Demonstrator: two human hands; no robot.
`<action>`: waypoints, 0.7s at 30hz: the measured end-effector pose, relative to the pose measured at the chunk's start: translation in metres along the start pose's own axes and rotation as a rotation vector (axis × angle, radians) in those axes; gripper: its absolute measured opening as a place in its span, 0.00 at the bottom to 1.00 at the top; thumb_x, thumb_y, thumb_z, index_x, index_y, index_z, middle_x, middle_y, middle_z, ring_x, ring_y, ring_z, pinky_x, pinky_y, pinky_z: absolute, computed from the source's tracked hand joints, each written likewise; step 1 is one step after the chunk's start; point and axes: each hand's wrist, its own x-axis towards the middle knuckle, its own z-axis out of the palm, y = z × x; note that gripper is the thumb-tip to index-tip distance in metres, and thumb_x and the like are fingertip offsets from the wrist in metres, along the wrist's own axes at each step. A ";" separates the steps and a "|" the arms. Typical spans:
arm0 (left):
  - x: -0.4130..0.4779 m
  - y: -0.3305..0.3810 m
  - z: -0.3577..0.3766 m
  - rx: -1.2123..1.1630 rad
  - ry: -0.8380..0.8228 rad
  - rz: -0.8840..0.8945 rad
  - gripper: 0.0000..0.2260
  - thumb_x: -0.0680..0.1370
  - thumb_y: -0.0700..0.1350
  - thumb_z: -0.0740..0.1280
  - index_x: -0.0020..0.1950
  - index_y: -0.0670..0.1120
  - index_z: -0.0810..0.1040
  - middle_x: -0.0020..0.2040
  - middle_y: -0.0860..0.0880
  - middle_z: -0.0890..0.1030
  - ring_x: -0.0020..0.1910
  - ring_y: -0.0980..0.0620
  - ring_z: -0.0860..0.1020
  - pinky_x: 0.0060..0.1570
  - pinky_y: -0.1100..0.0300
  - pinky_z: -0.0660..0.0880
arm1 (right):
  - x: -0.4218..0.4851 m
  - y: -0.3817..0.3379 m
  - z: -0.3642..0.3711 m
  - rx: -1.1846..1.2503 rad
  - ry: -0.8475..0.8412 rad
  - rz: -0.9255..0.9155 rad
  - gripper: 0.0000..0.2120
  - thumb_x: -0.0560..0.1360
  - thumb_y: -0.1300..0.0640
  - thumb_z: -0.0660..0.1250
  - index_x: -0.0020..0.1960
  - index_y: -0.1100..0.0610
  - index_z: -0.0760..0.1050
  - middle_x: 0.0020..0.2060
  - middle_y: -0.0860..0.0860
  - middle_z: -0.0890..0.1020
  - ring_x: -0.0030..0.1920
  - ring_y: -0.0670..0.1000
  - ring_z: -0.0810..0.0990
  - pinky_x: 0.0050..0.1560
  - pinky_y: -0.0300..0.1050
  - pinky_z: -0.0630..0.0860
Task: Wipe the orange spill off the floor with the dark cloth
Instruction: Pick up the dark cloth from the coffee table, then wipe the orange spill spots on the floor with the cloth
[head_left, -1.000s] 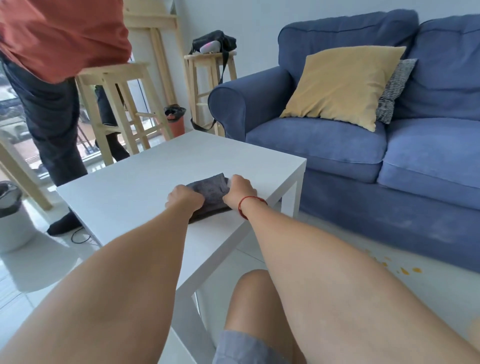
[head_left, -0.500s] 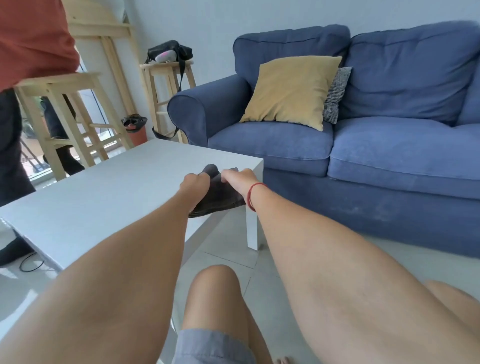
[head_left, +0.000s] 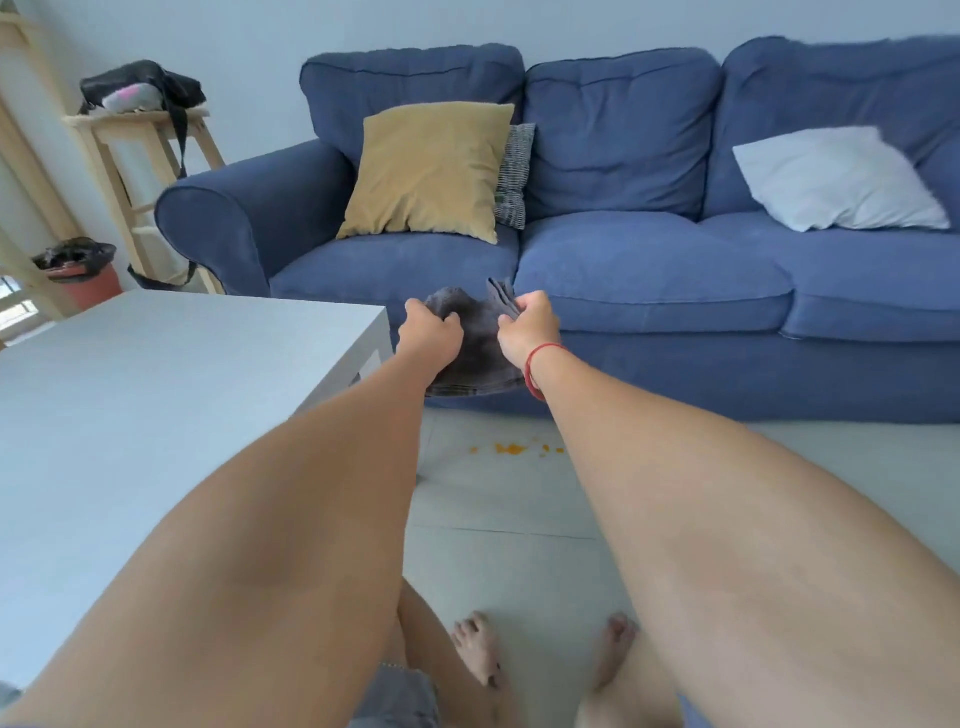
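Both hands, left hand (head_left: 430, 328) and right hand (head_left: 530, 325), clamp the dark cloth (head_left: 480, 345) in the air; the orange spill (head_left: 511, 448) lies on the floor (head_left: 498, 519) directly below, slightly nearer the right.

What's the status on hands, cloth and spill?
Left hand and right hand both gripping dark grey cloth, airborne. Orange spill on pale tiled floor untouched. Path clear.

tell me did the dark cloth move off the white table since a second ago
Yes. The dark cloth lay on the white table then; now both hands, left hand and right hand, hold it in the air past the table's right edge.
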 end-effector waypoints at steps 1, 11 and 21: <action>0.004 0.000 0.011 -0.001 -0.021 -0.003 0.22 0.80 0.50 0.60 0.71 0.41 0.62 0.69 0.40 0.71 0.68 0.39 0.70 0.65 0.49 0.67 | 0.005 0.008 -0.005 -0.013 0.016 0.018 0.13 0.79 0.58 0.62 0.63 0.58 0.69 0.62 0.58 0.77 0.61 0.60 0.77 0.60 0.49 0.73; 0.067 -0.062 0.132 0.102 -0.203 -0.098 0.17 0.83 0.45 0.54 0.69 0.38 0.63 0.69 0.39 0.70 0.65 0.40 0.71 0.61 0.53 0.67 | 0.071 0.137 0.016 -0.064 0.018 0.260 0.13 0.77 0.56 0.61 0.58 0.62 0.75 0.56 0.60 0.81 0.58 0.61 0.78 0.51 0.45 0.71; 0.147 -0.170 0.254 0.226 -0.246 -0.211 0.11 0.83 0.44 0.53 0.62 0.40 0.65 0.63 0.38 0.73 0.61 0.39 0.74 0.56 0.51 0.69 | 0.140 0.273 0.079 -0.127 -0.013 0.455 0.14 0.80 0.57 0.60 0.63 0.60 0.68 0.60 0.60 0.79 0.60 0.62 0.78 0.60 0.52 0.74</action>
